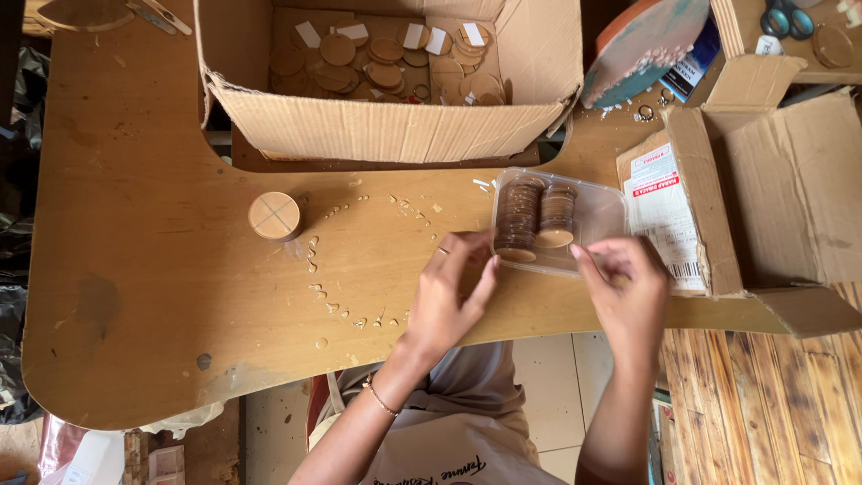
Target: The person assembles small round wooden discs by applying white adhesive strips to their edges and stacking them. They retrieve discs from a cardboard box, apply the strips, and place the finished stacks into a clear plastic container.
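Observation:
A clear plastic tray [603, 212] lies on the wooden table [153, 269] and holds two rows of thin round wooden discs [519, 218] standing on edge. My left hand [452, 292] is at the tray's near left corner, fingertips touching the lowest disc of the left row. My right hand [626, 289] is at the tray's near right edge, fingers bent; whether it pinches anything I cannot tell. A wrist bracelet shows on my left arm.
A big open cardboard box [395, 126] with several wooden discs and white slips stands behind. Another open cardboard box [772, 189] is at the right. A round wooden block [274, 216] sits to the left. Dried glue drops dot the table.

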